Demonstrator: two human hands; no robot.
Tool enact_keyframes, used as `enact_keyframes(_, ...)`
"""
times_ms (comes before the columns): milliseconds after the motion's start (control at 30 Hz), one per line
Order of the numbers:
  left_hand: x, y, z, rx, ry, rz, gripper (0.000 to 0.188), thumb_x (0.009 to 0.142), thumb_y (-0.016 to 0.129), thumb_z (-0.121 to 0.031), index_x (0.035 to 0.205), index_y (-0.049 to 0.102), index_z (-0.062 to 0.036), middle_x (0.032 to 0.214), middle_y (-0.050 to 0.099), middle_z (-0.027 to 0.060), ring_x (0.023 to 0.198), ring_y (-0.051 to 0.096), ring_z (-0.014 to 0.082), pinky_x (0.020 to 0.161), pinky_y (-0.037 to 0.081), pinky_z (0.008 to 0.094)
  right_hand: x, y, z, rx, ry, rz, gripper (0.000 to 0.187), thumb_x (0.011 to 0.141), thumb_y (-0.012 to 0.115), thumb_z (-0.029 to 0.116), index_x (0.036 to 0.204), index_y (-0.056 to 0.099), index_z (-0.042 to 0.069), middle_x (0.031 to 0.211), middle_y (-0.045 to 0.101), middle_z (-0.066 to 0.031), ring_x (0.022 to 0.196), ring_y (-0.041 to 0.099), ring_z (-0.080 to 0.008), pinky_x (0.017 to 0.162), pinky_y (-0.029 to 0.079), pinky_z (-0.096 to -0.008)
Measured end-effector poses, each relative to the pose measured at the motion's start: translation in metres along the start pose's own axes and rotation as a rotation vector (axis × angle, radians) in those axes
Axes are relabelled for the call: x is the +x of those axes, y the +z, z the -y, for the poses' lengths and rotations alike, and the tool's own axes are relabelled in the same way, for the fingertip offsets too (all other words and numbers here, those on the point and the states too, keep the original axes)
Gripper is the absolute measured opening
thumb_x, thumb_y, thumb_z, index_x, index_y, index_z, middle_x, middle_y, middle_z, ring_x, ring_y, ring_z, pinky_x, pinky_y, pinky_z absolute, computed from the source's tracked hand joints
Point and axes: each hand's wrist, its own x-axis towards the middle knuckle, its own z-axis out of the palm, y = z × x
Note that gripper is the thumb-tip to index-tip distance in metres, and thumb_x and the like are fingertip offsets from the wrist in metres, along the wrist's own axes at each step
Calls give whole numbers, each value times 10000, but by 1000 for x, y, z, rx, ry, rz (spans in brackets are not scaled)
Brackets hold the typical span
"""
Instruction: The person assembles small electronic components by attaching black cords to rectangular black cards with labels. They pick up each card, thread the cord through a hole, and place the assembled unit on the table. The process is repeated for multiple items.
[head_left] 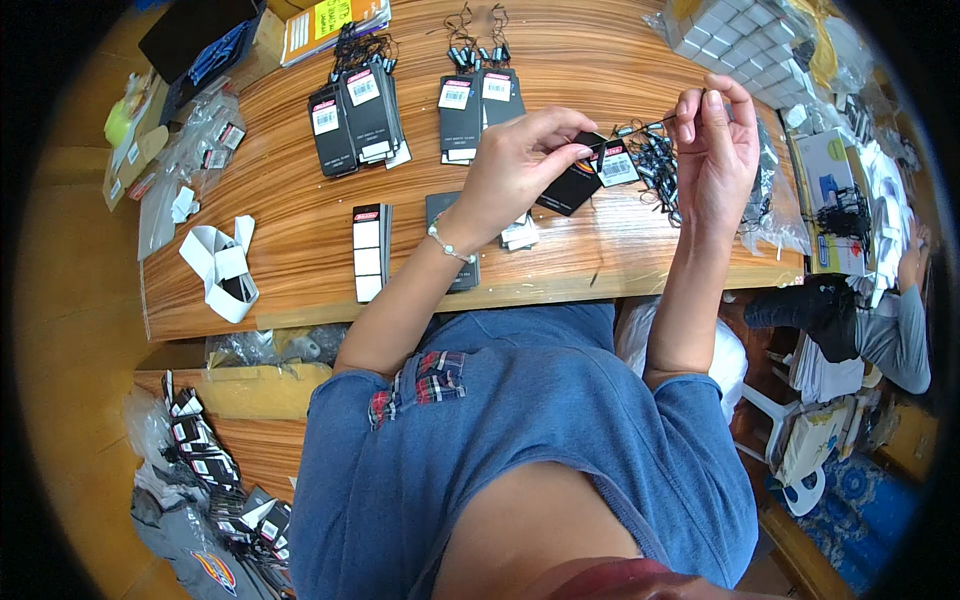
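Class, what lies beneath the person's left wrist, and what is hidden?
Dark tags lie beneath the left hand's wrist, on the wooden table, their upper-left corner and lower end showing. Their middle is covered, so it cannot be seen.

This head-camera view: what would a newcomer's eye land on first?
Probably the upper middle, where the left fingers pinch a black tag and the right fingers hold a thin dark cord. Next, perhaps, the tag stacks to the left on the striped wooden table, and the white boxes massed at its far right corner. A looped white strip also stands out near the table's left edge.
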Motion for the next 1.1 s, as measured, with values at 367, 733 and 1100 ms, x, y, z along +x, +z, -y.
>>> enact_keyframes(367,8,-10,-9,-105,-31,-83,224,894,528,-126,1091,536,-22,993,630,117,880,626,154,735,499,251,40,34,17,-373,-60,120,200,861,523,26,1045,516,-53,849,629,-146,793,593,-185,789,454,-274)
enact_keyframes(733,-71,-159,-9,595,-349,-100,272,826,623,-204,1049,623,-48,954,624,84,875,589,150,764,473,266,73,5,27,-148,-241,225,243,870,501,9,1097,459,-68,814,590,-190,696,566,-179,661,472,-253)
enact_keyframes(1100,-118,-158,4,861,-392,-43,573,569,785,-167,1108,602,-93,1034,524,90,1022,476,259,909,389,342,95,7,-10,-273,-66,291,256,874,523,42,1110,490,-51,845,616,-132,697,544,-121,645,438,-216)
